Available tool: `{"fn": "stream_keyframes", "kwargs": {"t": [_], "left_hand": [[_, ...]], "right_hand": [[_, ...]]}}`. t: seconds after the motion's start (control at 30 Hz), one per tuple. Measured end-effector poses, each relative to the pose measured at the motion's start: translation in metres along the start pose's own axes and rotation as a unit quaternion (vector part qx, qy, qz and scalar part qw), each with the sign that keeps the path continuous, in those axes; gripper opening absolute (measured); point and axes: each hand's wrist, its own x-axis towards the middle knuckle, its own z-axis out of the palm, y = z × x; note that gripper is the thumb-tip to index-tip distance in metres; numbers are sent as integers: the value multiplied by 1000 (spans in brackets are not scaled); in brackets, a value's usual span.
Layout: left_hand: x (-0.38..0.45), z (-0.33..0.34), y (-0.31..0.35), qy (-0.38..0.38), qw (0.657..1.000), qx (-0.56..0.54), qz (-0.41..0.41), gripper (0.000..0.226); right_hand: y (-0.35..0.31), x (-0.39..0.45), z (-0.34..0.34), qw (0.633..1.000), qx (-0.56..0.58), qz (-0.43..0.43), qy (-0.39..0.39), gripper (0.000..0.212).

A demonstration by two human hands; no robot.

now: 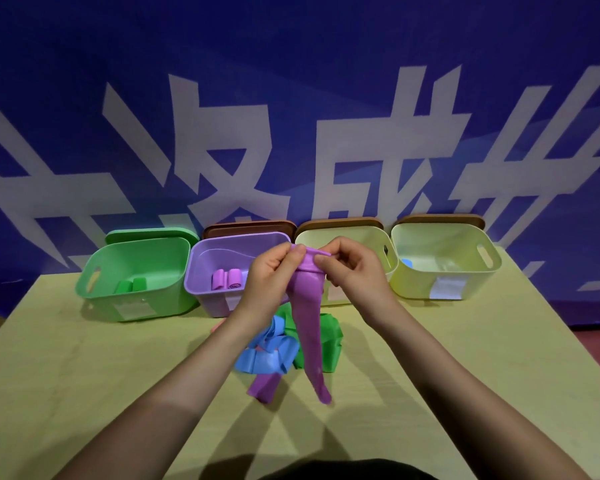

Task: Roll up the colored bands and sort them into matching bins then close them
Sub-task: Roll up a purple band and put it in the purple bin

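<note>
While the purple band (pixel 308 327) hangs down from them, the fingers (pixel 293 258) of both hands pinch its top edge, the purple bin (pixel 201 271) just behind.

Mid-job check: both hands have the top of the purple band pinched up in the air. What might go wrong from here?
1. The purple band hangs long from the left hand and right hand; its tail may drag the loose blue band and green band beneath.
2. Rolled in mid-air, it may wind unevenly or slip loose.
3. The purple bin sits behind the hands, so the drop may be partly blind.
</note>
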Motion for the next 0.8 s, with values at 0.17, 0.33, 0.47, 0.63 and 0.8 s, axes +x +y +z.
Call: {"fn": "stream_keyframes", "kwargs": {"t": [0.17, 0.33, 0.47, 0.63, 0.8], "left_hand": [[0, 14, 1, -44, 973, -166, -153, 28], [-4, 21, -6, -7, 980, -124, -159, 20], [-1, 21, -6, -7, 977, -131, -168, 20], [1, 22, -8, -27, 975, -136, -176, 24], [2, 23, -5, -66, 959, -194, -195, 30]], "right_hand": [[5, 10, -13, 998, -16, -14, 56, 21], [12, 9, -19, 985, -133, -98, 54, 14], [19, 7, -28, 929, -292, -228, 7, 9], [23, 5, -36, 895, -352, -273, -28, 13], [21, 6, -40, 888, -355, -292, -36, 14]]}}
